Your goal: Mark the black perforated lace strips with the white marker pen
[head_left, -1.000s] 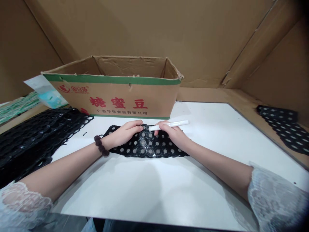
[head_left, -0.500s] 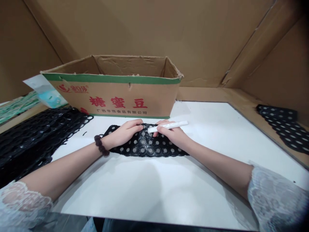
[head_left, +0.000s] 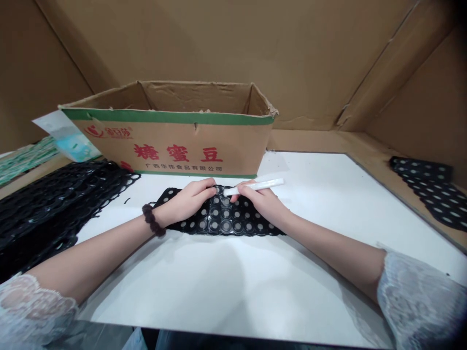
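A black rubber-like sheet (head_left: 233,226) with rows of round pale spots lies on the white table in front of me. My left hand (head_left: 195,197) grips its far edge, thumb on top and fingers curled over. Pinched in my right hand (head_left: 260,194) is a white pen-like stick (head_left: 268,184), its left tip touching or just above the sheet near the far edge. My right fingers also reach that edge; whether they hold it is hidden.
An open cardboard box (head_left: 175,141) stands behind the sheet. To the left lies a pile of black ring-patterned sheets (head_left: 62,204), with green strands (head_left: 29,158) beyond. Another spotted black sheet (head_left: 430,187) rests on cardboard at right. Cardboard walls (head_left: 302,63) enclose the table (head_left: 204,282).
The white stick has tilted slightly and its tip has shifted a little toward the far edge of the sheet. My left hand keeps its place.
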`<state>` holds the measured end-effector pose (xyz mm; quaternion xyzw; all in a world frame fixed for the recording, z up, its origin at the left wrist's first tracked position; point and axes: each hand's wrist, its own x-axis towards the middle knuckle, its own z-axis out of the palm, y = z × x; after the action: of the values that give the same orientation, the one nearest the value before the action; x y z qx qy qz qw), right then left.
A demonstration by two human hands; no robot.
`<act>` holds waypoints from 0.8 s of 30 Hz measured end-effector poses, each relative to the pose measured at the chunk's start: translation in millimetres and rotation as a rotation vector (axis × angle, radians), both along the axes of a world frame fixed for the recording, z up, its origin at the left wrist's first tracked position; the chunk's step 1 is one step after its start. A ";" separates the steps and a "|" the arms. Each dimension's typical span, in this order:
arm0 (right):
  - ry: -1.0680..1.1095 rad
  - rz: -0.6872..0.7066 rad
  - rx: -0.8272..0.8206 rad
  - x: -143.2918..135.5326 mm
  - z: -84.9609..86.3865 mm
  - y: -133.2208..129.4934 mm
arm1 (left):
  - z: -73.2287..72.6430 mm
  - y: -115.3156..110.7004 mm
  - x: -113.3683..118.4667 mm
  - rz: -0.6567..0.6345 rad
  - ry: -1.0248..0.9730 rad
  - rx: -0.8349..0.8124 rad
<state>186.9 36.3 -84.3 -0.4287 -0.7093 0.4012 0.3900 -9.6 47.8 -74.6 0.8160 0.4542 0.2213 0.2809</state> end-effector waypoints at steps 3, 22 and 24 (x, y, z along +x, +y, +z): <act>0.009 -0.014 -0.043 -1.1 0.9 -0.8 | -0.5 -2.4 2.9 -0.002 0.042 0.071; -0.269 -0.002 0.036 -13.1 3.8 -6.4 | 3.6 -18.0 19.2 0.096 0.323 0.343; -0.364 -0.029 0.104 -17.4 2.2 -9.6 | 3.2 -21.6 20.9 0.094 0.394 0.416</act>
<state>169.5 26.7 -82.1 -0.4837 -0.7817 0.2739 0.2826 11.4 26.2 -71.3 0.8613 0.4824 0.1596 0.0032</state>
